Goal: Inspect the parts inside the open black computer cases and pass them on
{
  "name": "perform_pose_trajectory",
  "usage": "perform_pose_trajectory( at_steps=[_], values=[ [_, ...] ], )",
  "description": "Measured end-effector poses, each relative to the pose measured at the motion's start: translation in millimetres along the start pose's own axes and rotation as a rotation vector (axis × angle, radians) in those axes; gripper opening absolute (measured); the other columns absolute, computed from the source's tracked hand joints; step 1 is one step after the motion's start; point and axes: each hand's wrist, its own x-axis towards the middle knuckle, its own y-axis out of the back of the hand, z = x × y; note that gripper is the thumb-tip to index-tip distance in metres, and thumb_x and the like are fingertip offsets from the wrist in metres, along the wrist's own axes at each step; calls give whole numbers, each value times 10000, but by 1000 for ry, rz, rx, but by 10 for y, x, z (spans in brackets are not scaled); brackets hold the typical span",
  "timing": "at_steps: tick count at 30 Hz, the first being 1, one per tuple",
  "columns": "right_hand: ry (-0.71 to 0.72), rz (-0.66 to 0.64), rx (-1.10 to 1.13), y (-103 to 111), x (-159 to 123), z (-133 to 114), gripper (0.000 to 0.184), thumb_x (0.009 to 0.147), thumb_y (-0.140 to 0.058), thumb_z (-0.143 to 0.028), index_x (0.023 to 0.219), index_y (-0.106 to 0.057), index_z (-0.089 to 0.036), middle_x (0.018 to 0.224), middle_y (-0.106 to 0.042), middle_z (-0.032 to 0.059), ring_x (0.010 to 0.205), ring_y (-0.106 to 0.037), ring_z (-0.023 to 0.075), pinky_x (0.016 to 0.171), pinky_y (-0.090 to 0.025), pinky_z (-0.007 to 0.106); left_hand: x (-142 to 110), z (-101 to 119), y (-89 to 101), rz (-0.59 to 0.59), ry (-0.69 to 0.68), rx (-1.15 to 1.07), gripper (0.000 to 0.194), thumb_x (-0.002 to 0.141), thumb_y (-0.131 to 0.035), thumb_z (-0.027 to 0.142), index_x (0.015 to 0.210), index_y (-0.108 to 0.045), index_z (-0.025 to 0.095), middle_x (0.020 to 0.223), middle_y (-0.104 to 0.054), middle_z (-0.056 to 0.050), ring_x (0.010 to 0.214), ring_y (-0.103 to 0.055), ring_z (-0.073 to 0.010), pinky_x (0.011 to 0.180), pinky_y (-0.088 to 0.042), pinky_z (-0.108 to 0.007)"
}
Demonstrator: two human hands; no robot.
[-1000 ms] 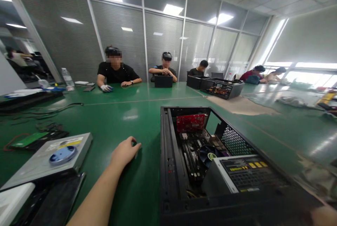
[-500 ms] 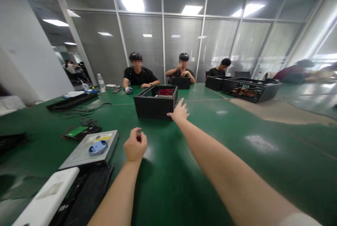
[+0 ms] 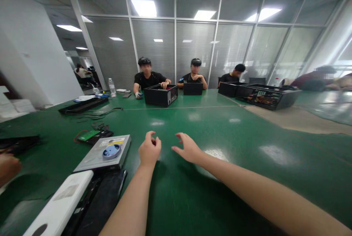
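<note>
My left hand (image 3: pixel 150 150) is held above the green table (image 3: pixel 170 192) with its fingers curled into a loose fist, and I see nothing in it. Opposite, my right hand (image 3: pixel 188 148) hovers with thumb and fingers apart, holding nothing. Left of my left hand lies a silver optical drive (image 3: pixel 90 159), with a round blue ring-shaped piece (image 3: pixel 111 151) on top. Farther off, a black computer case (image 3: pixel 156 96) stands in front of a co-worker (image 3: pixel 148 78), whose one hand reaches over its open top.
Nearer me lie a white panel (image 3: pixel 64 199) and a black panel (image 3: pixel 101 199). A green circuit board (image 3: pixel 89 136) and cables rest behind the drive. Another person's hand (image 3: pixel 8 168) shows at the left edge. More open cases (image 3: pixel 269 96) stand far right, near a bottle-side co-worker (image 3: pixel 232 75).
My right hand has let go of the black case and come back toward me, beside my left. The case now stands farther away, turned, with the co-worker's hand at it.
</note>
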Motion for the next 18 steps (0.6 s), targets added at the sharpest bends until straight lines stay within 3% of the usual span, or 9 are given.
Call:
perform_pose_trajectory(
  at_steps=[4, 7, 11, 14, 18],
  values=[
    [75, -121, 103, 548, -815, -19, 465, 885, -638, -467, 1256, -538, -206, 1229, -599, 105, 1025, -623, 211, 890, -497, 372, 15, -8, -33, -19, 10, -15, 289, 878, -530, 317, 1157, -552, 246, 692, -647, 22, 651, -609, -166, 637, -374, -244],
    [81, -7, 58, 991, -1075, 163, 413, 894, -627, -477, 1207, -563, -216, 1165, -613, 92, 1026, -611, 220, 902, -487, 398, 20, 0, -37, -55, 17, -18, 283, 878, -526, 332, 1149, -546, 251, 683, -638, 25, 644, -601, -169, 630, -371, -244],
    [-2, 296, 53, 1322, -1143, 671, 358, 915, -592, -474, 1133, -573, -191, 1101, -623, 99, 987, -612, 223, 874, -501, 394, 37, -33, -50, -110, 33, -17, 267, 878, -516, 356, 1126, -540, 259, 672, -625, 29, 649, -598, -178, 629, -373, -247],
    [74, 394, -40, 1576, -1085, 939, 364, 919, -591, -457, 1168, -572, -193, 1148, -618, 108, 1039, -598, 236, 889, -494, 387, 57, -76, -90, -136, 37, -23, 264, 874, -514, 380, 1112, -535, 266, 667, -618, 37, 641, -592, -177, 630, -377, -249],
    [207, 469, -232, 2184, -695, 1096, 366, 952, -523, -449, 1184, -609, -179, 1199, -627, 121, 1136, -562, 249, 989, -431, 393, 75, -100, -165, -197, 10, -14, 266, 870, -510, 412, 1093, -542, 271, 652, -614, 44, 631, -595, -181, 637, -387, -256]
  ],
)
